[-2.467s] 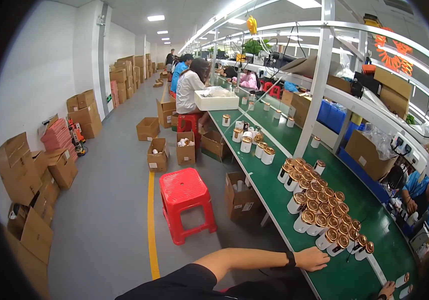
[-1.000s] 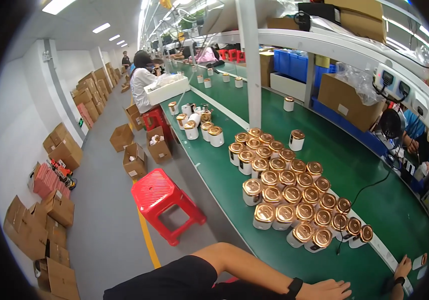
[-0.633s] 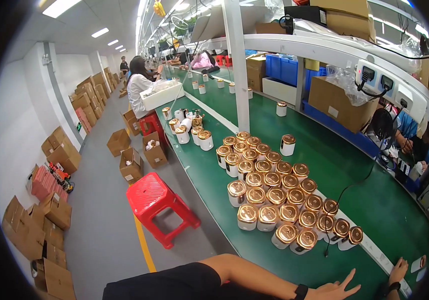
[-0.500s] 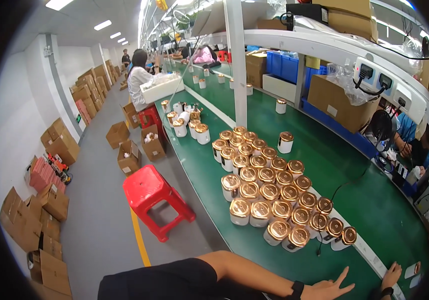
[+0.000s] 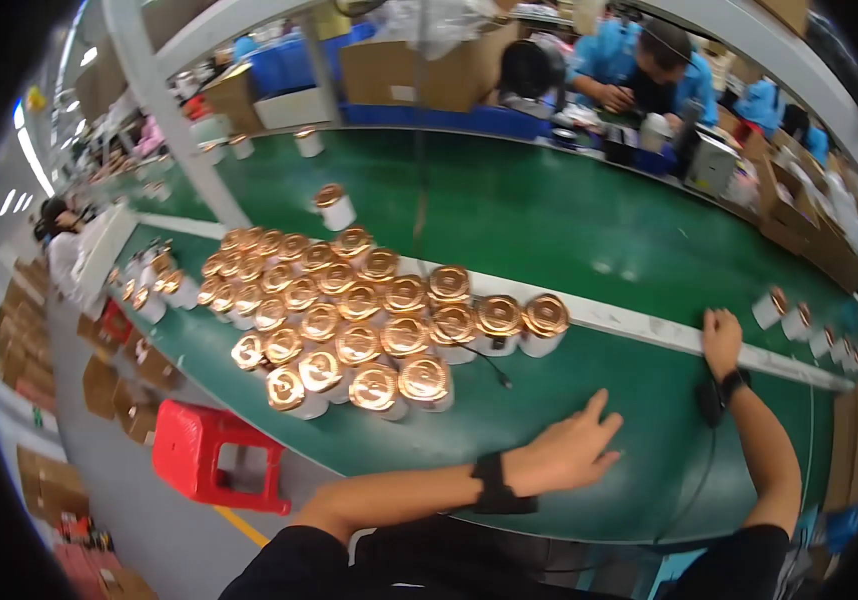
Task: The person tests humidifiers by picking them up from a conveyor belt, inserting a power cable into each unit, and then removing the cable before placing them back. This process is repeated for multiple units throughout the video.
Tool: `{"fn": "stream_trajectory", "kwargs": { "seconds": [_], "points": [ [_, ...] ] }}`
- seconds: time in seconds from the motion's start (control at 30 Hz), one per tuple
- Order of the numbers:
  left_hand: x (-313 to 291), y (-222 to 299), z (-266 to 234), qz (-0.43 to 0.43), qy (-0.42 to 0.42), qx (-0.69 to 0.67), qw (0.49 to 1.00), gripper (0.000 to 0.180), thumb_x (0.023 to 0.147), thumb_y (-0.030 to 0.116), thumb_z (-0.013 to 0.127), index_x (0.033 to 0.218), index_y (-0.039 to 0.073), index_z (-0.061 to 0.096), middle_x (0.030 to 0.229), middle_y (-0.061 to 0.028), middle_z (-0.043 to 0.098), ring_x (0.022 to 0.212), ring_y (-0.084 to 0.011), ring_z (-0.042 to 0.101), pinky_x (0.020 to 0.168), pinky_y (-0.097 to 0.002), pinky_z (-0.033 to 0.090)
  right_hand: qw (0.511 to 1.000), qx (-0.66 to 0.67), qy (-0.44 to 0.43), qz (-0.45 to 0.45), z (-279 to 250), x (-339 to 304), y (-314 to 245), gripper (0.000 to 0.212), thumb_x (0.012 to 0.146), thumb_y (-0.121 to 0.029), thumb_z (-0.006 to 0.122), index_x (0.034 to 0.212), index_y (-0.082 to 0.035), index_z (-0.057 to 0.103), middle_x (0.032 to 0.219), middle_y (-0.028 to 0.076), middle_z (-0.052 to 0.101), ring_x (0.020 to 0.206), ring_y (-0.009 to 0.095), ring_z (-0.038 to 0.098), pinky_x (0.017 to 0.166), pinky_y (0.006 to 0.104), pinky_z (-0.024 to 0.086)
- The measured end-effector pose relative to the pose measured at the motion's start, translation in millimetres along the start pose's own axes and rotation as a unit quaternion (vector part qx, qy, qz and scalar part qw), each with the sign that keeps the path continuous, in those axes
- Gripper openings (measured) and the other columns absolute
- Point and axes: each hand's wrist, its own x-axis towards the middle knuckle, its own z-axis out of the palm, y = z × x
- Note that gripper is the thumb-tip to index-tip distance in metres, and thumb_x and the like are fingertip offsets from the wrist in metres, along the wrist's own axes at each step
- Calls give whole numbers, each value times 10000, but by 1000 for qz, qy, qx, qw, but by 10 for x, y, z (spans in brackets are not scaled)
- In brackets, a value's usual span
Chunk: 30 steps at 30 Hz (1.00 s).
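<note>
My left hand (image 5: 569, 452) is over the green bench top, its fingers spread with nothing in them. A black band circles that wrist. Farther right, my right hand (image 5: 722, 342) rests at the white strip (image 5: 629, 322) along the bench, fingers curled together and no object showing in them. It also wears a black wristband (image 5: 734, 384), beside a small black device (image 5: 711, 402) with a cable. Left of my hands stand many white jars with shiny copper-coloured lids (image 5: 424, 378), packed close together. A thin black cable (image 5: 489, 368) ends in a plug by the nearest jars.
One more jar (image 5: 334, 207) stands alone beyond the strip, and a row of jars (image 5: 769, 308) is at the far right. A red stool (image 5: 184, 450) stands on the floor left of the bench. Across it, a person in blue (image 5: 694, 85) works near cardboard boxes (image 5: 429, 70).
The view has swung to the right, so the jars and stool appear farther left and both my forearms now show. My left hand stays spread; my right still rests at the strip.
</note>
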Motion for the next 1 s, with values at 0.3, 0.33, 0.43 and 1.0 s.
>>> {"fn": "stream_trajectory", "kwargs": {
  "seconds": [0.3, 0.33, 0.43, 1.0],
  "points": [
    [-980, -22, -568, -62, 52, 76, 994, 380, 899, 241, 666, 1132, -28, 533, 1121, -229, 467, 971, -408, 574, 786, -428, 530, 998, 43, 32, -14, 116, -120, 153, 305, 925, -230, 541, 756, 21, 586, 816, 215, 606, 822, 412, 580, 741, 507, 441],
    [-1086, -87, -598, -72, 61, 83, 992, 380, 899, 241, 666, 1132, -28, 533, 1121, -229, 467, 971, -408, 574, 786, -428, 530, 999, 31, 26, 0, 141, -121, 62, 303, 925, -226, 541, 767, 26, 600, 814, 218, 610, 831, 414, 584, 756, 508, 447],
    [-1024, -182, -392, -14, 174, 89, 981, 376, 870, 232, 705, 1094, -29, 554, 1118, -216, 498, 955, -362, 584, 757, -402, 534, 994, -28, 102, -20, -59, -208, 700, 242, 912, -210, 557, 861, 4, 658, 840, 196, 635, 857, 378, 608, 794, 492, 475],
    [-812, -78, -515, -188, 212, -374, 883, 592, 921, 98, 624, 1427, -8, 334, 1425, -191, 395, 881, -196, 645, 710, -280, 517, 979, -69, 131, 141, -117, -189, -372, 271, 850, -249, 582, 765, -28, 713, 871, 164, 676, 900, 350, 618, 809, 467, 527]
  ]
}}
